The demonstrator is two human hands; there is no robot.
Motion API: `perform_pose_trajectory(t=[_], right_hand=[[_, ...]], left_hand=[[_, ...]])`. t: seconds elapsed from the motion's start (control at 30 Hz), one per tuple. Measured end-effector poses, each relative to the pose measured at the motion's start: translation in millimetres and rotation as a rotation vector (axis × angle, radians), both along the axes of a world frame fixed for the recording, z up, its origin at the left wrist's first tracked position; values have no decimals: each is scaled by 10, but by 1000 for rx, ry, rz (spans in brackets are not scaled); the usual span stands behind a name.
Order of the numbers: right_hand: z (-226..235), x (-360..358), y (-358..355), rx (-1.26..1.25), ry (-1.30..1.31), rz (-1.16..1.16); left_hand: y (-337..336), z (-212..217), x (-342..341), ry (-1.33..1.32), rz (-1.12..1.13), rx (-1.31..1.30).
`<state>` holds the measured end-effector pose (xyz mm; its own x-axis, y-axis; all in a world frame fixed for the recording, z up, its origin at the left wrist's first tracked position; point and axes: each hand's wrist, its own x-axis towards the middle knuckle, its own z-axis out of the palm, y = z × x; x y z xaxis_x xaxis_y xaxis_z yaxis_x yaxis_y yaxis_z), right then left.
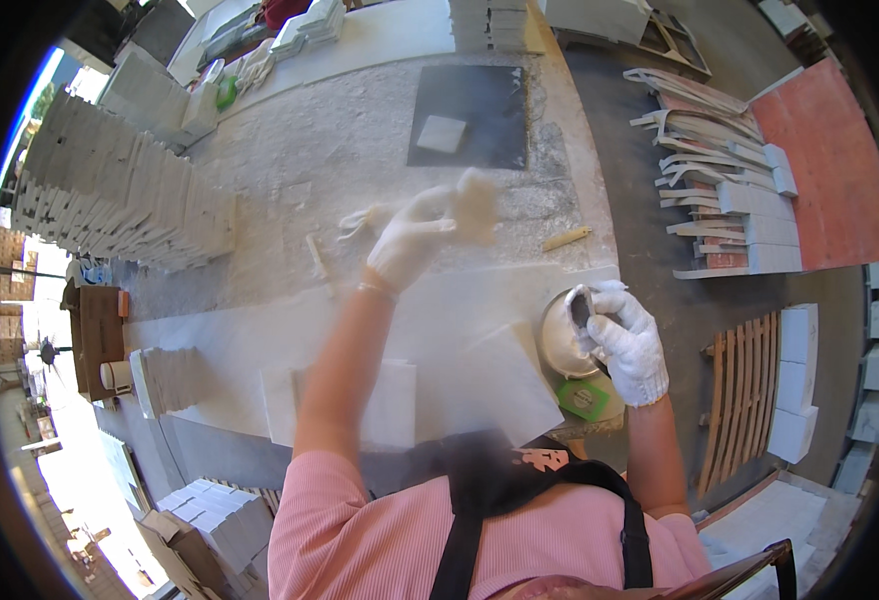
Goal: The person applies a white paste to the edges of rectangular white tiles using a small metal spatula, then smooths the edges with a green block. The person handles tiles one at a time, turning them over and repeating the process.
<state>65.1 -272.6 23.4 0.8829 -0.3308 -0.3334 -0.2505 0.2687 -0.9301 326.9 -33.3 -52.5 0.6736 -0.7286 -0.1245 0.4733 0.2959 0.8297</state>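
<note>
My left hand [410,245], in a white glove, is raised over the work table. Motion blurs it, but its fingers close on a flat tan piece [478,212], too smeared to name. My right hand [632,348], also gloved in white, is at the table's right edge, beside a shiny metal bowl [560,338]. Its fingers are bent together at the bowl's rim, around a whitish bit with a dark hollow that I cannot make out. Under the bowl's near side lies a green square [584,399]. White tiles [510,385] lie nearest my body.
A dark square plate [470,115] bears one white tile [442,134]. A tan stick [567,238] lies near the right edge. Stacked slabs [120,190] stand at left; a red board [830,170], white strips [700,170] and a slatted wooden pallet [740,400] are at right.
</note>
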Motion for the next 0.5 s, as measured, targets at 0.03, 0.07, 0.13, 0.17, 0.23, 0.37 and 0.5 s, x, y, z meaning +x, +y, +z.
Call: perform_pose_trajectory(t=[0.03,0.07,0.13,0.17,0.23,0.37,0.5], right_hand=[[-50,158,-4,9,-2,11],[-98,329,-14,15,-5,22],[-203,703,-43,-34,-99,85],[-254,878,-46,-68,-160,112],[-349,1148,-8,17,-92,83],[-500,1429,59,193,-16,137],[-714,1652,-57,77,-74,143]], left_hand=[[14,-2,-64,33,-35,-61],[27,-6,-125,57,-65,-138],[21,-27,-234,136,-36,-165],[3,-43,-279,183,17,-153],[-45,-79,-307,277,88,-162],[-33,-160,-281,253,80,-204],[8,-250,-129,-260,349,307]])
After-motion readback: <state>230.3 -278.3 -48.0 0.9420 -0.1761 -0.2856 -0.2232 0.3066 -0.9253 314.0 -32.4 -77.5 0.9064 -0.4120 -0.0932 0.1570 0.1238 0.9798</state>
